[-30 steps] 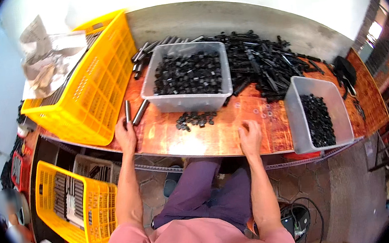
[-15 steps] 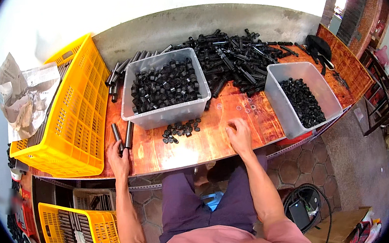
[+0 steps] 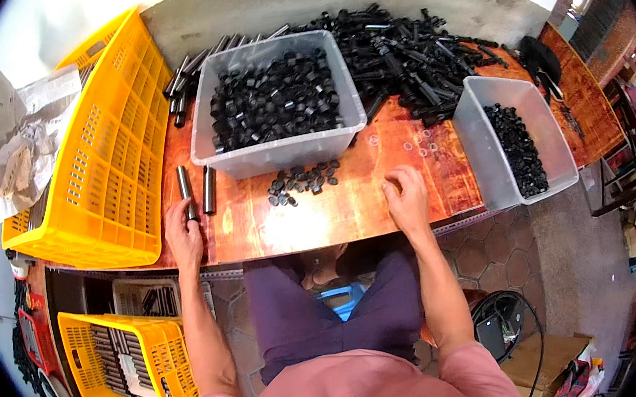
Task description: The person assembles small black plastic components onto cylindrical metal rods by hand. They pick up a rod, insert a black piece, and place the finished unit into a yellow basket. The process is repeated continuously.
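My left hand (image 3: 183,233) is closed around the near end of a dark metal tube (image 3: 184,184) on the tabletop. A second tube (image 3: 209,189) lies just to its right, apart from the fingers. My right hand (image 3: 410,197) rests near the table's front edge with its fingers curled together; whatever they may hold is hidden. Between my hands lies a loose group of small black caps (image 3: 302,181). Several thin clear rings (image 3: 421,144) are scattered beyond my right hand.
Behind the caps stands a clear bin (image 3: 281,154) full of black collars. Another bin (image 3: 485,171) with small black parts is at right. A yellow crate (image 3: 88,177) flanks the left. Black assembled tubes (image 3: 412,62) are heaped at the back of the wooden table (image 3: 367,216).
The view has shifted a little. My left hand has closed on the left tube, and the right tube now lies clear of the fingers. My right hand stays curled on the table.
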### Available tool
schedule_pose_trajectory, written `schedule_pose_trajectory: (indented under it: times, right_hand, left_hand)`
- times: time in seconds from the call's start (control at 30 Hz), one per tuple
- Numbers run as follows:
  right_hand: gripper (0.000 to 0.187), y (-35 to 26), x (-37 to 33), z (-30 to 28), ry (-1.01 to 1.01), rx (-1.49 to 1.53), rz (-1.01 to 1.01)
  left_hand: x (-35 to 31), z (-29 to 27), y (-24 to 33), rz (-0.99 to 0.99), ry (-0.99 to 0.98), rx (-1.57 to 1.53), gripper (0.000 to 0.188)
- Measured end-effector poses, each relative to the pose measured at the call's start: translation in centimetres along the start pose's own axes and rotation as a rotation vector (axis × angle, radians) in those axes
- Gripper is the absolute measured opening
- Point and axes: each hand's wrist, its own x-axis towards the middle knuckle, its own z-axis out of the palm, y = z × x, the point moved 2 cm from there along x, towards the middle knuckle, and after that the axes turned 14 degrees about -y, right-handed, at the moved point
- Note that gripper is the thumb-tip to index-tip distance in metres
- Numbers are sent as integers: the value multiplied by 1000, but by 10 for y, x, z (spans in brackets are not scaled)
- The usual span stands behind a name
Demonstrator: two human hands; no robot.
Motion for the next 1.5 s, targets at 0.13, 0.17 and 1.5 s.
schedule_pose_trajectory:
  times: [0.13, 0.17, 1.5]
  right_hand:
    - [18, -5, -4, -1, -5, -156, -29]
    - [18, -8, -3, 1, -28, -140, -46]
    - [23, -130, 232, 23, -323, -462, -351]
  left_hand:
    - [3, 2, 8, -64, -69, -10, 41]
    - [3, 0, 5, -79, -69, -53, 39]
    - [34, 3, 1, -262, 143, 1, 41]
